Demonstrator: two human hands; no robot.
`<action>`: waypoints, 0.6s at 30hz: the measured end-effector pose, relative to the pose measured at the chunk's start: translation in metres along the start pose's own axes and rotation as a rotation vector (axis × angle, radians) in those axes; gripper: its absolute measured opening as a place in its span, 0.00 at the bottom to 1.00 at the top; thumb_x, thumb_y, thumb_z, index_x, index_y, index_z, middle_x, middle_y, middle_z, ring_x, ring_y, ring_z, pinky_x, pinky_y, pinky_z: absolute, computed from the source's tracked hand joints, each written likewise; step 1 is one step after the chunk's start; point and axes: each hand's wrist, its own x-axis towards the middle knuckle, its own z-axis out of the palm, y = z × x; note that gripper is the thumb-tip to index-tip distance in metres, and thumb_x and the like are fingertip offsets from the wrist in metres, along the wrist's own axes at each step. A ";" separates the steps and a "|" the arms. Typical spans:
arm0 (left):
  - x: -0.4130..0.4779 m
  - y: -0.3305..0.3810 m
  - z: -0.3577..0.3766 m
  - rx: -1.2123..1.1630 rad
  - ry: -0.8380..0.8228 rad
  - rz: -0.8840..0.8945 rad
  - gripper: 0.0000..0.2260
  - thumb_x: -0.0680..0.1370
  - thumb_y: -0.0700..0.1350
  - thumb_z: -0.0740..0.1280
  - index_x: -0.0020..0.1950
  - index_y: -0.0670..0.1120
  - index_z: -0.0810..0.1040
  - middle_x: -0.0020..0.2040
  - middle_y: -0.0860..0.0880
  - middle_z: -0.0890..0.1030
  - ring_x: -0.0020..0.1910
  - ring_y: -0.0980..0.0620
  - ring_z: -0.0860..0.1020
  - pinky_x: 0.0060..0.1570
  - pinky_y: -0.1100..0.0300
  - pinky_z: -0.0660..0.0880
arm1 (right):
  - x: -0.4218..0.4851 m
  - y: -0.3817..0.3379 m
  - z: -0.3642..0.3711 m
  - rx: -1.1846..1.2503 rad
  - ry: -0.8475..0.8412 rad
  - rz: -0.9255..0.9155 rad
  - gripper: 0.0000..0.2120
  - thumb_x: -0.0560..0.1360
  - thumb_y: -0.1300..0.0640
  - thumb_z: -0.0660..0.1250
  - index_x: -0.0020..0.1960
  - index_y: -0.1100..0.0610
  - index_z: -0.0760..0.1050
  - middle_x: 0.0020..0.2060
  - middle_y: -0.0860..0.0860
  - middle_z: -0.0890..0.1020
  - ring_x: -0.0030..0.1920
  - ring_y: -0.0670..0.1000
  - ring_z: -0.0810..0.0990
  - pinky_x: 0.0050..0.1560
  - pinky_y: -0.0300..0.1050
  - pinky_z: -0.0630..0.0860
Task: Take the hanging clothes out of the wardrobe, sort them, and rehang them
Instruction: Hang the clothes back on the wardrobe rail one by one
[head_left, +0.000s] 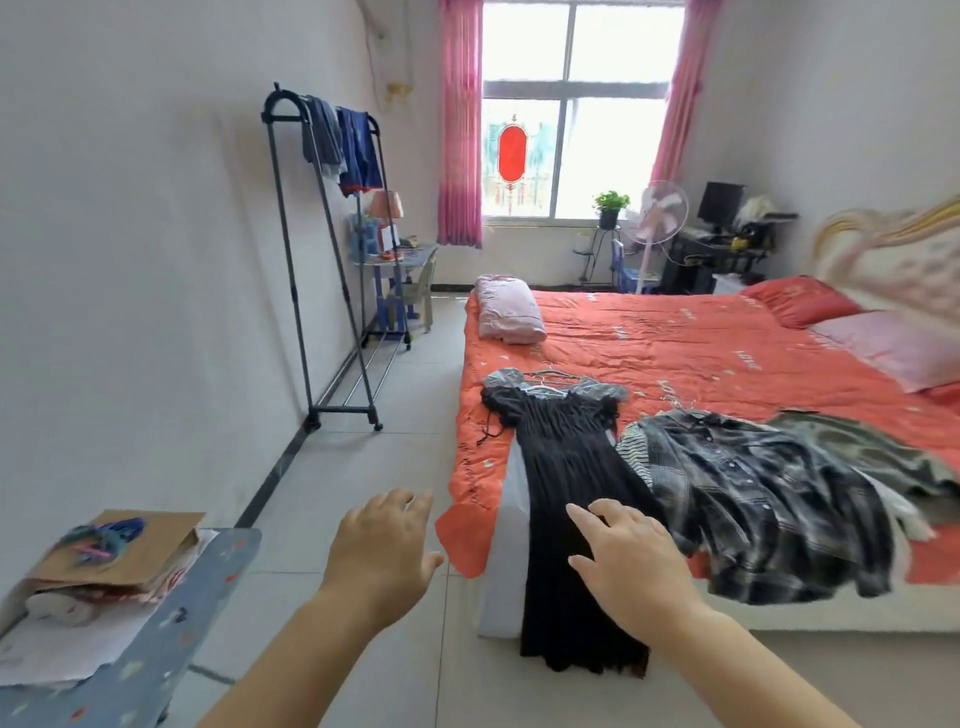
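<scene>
Left hand (382, 551): bare — no ring, no glove.
Right hand (626, 564): bare too.
Arms: bare — no sleeves showing.

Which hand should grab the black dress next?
Probably the right hand: it hovers open directly over the black dress on the bed. The left hand is open too, but out over the floor, beside the bed.

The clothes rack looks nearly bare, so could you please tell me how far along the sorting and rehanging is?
Done: several garments are off and spread on the bed, including a black dress and a plaid shirt. In hand: nothing yet; the right hand is open over the dress, and the left hand is open and empty. Left: two blue-grey garments hang on the rack, and rehanging hasn't visibly begun.
</scene>
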 end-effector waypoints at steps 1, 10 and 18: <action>0.020 0.003 0.002 -0.008 -0.002 0.017 0.29 0.78 0.58 0.59 0.75 0.50 0.55 0.70 0.53 0.65 0.68 0.52 0.64 0.65 0.59 0.61 | 0.009 0.009 0.001 -0.004 -0.014 0.030 0.27 0.80 0.45 0.56 0.76 0.48 0.53 0.71 0.48 0.63 0.70 0.49 0.62 0.69 0.44 0.58; 0.192 0.081 0.048 -0.052 -0.046 0.172 0.29 0.78 0.58 0.59 0.75 0.52 0.55 0.70 0.53 0.65 0.68 0.52 0.65 0.64 0.58 0.62 | 0.104 0.126 0.033 -0.026 0.002 0.209 0.29 0.64 0.46 0.77 0.62 0.54 0.77 0.52 0.52 0.80 0.51 0.53 0.81 0.50 0.50 0.77; 0.323 0.155 0.072 -0.039 -0.085 0.186 0.29 0.78 0.58 0.59 0.76 0.50 0.55 0.69 0.53 0.66 0.67 0.52 0.66 0.63 0.58 0.64 | 0.196 0.244 0.039 0.037 -0.054 0.195 0.26 0.79 0.46 0.56 0.75 0.50 0.56 0.68 0.47 0.66 0.68 0.49 0.64 0.68 0.44 0.59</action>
